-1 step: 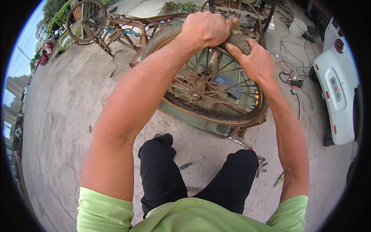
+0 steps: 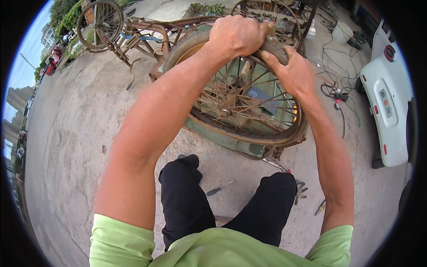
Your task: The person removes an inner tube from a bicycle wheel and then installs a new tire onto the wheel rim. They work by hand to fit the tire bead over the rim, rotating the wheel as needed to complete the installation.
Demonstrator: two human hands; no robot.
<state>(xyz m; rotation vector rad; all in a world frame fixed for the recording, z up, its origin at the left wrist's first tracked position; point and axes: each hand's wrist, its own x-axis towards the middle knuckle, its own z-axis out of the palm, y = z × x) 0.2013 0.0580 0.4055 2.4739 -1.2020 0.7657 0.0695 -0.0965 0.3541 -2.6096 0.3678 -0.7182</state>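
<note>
A rusty spoked wheel [image 2: 226,112] with a worn dark tyre [image 2: 275,51] is in front of me, above a green metal panel [image 2: 231,143]. My left hand [image 2: 238,35] is closed in a fist over the tyre's far edge; its fingertips are hidden. A tan-coloured piece [image 2: 271,32] sticks up beside that fist, and I cannot make out what it is. Just to the right, my right hand [image 2: 291,69] grips the same tyre, thumb on the near side and fingers over the outside. The wheel's rusty spokes spread from a thick hub.
A screwdriver [image 2: 219,188] lies on the concrete between my knees. By my right knee are a grey glove [image 2: 301,191] and pliers [image 2: 320,207]. Rusty frame tubes with another wheel [image 2: 100,26] stretch far left. Cables [image 2: 336,91], a white bucket [image 2: 342,32] and a white vehicle [image 2: 386,104] are at right.
</note>
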